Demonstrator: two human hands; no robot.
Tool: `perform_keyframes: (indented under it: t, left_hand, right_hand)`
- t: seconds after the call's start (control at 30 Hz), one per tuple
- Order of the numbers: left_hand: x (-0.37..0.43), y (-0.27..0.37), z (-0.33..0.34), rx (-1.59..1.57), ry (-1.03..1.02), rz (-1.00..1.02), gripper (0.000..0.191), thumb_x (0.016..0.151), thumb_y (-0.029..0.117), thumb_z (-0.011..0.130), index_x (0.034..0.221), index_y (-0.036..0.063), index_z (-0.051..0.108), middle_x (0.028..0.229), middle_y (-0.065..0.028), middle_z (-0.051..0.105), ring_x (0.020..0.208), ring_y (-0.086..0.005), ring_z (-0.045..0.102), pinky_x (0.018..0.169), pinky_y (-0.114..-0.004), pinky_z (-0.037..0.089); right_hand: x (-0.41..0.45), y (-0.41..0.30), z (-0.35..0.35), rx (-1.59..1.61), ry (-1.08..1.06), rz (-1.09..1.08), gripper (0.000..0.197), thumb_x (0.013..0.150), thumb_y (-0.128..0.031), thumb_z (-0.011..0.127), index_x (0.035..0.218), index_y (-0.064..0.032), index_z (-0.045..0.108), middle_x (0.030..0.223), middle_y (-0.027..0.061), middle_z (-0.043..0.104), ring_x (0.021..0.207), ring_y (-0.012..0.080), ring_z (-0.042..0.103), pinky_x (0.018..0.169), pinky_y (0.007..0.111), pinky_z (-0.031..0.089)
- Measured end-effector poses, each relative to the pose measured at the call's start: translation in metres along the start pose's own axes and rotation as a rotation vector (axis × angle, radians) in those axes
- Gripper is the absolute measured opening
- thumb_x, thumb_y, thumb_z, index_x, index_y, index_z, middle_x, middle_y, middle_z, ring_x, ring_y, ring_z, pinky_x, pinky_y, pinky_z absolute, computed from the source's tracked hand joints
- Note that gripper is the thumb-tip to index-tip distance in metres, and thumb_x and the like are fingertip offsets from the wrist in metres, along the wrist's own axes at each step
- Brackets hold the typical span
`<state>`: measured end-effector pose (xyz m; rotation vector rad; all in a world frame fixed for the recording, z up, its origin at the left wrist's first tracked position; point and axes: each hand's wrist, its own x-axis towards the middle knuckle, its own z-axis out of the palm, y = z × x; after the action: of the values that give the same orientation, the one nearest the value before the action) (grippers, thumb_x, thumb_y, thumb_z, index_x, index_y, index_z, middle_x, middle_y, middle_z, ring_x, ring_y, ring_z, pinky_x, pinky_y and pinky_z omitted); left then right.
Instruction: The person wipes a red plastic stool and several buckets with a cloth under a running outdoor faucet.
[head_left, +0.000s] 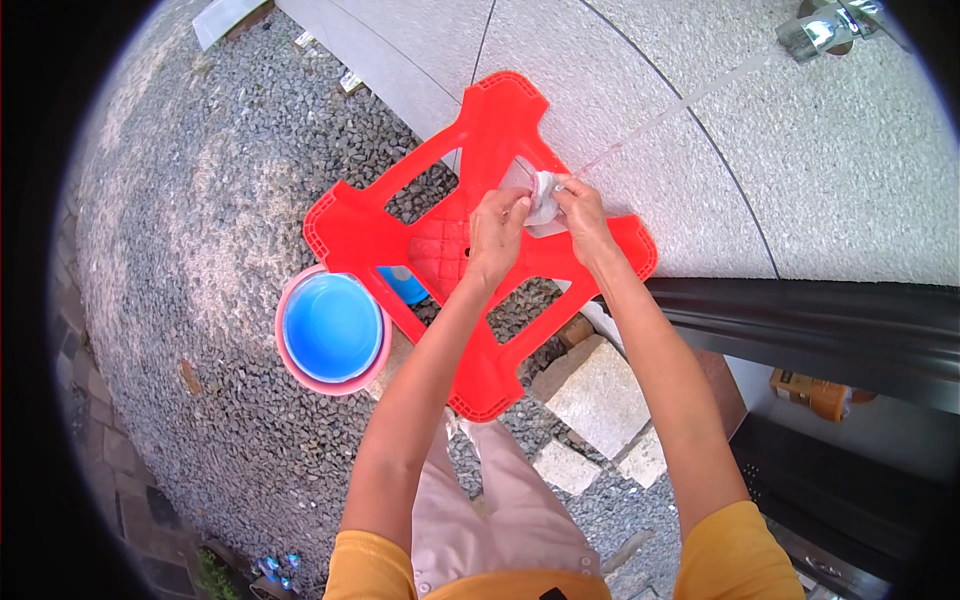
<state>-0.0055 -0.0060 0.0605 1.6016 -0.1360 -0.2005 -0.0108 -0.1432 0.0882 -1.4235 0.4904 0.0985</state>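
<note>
My left hand (498, 229) and my right hand (583, 214) pinch a small wet whitish cloth (543, 201) with a pinkish edge from either side. A thin stream of water (667, 112) runs from the chrome tap (817, 34) at the upper right down to the cloth. Below my hands is an upturned red plastic stool (435, 240); its ribbed underside faces me and its legs splay outward. My fingers cover part of the cloth, so its full shape is hidden.
A blue basin (332, 327) sits inside a pink tub (283, 349) on the gravel (247, 442), left of the stool. Part of another blue item (405, 283) shows beneath it. Stone blocks (596, 401), a speckled wall (810, 172) and a black ledge (810, 319) lie to the right.
</note>
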Motion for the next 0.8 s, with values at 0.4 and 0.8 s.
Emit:
perform_keyframes:
  t: [0.4,0.8]
  left_hand:
    - [0.003,0.033,0.002,0.183,0.123,0.218,0.023,0.087,0.004,0.047,0.107,0.0051,0.059,0.089,-0.0121,0.056,0.082,-0.0235,0.056,0.072,-0.032,0.044]
    - [0.006,0.084,0.033,0.952,-0.159,0.265,0.022,0.079,0.023,0.062,0.084,0.0028,0.055,0.077,-0.0172,0.062,0.073,-0.0359,0.061,0.06,-0.043,0.046]
  right_hand:
    - [-0.046,0.001,0.004,0.469,-0.292,0.159,0.042,0.081,-0.031,0.061,0.115,-0.0074,0.052,0.099,0.0029,0.058,0.091,0.0144,0.055,0.081,0.034,0.044]
    - [-0.084,0.043,-0.003,0.002,0.11,-0.089,0.056,0.079,-0.027,0.066,0.125,-0.0057,0.043,0.116,0.0102,0.043,0.095,0.0181,0.053,0.084,0.032,0.043]
